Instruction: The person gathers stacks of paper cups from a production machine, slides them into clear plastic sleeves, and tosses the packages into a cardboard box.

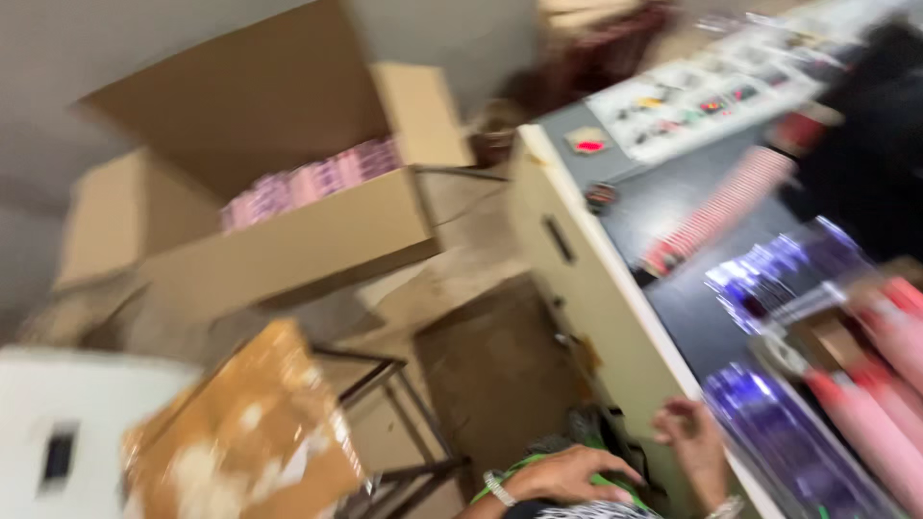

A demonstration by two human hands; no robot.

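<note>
I see a blurred view: my left hand (567, 473), fingers spread, rests on a green object (538, 471) low down, while my right hand (694, 444), loosely curled and holding nothing, touches the dark table (673, 288) edge. Risk — purple packets (788, 442) lie just beside that edge, so 1 careless knock could push them off.

I see open floor (500, 375) between the table edge (596, 288) and the metal stand (385, 404). Stacked cardboard boxes (288, 231) block my left; plastic packs (798, 452) crowd the tabletop.
</note>
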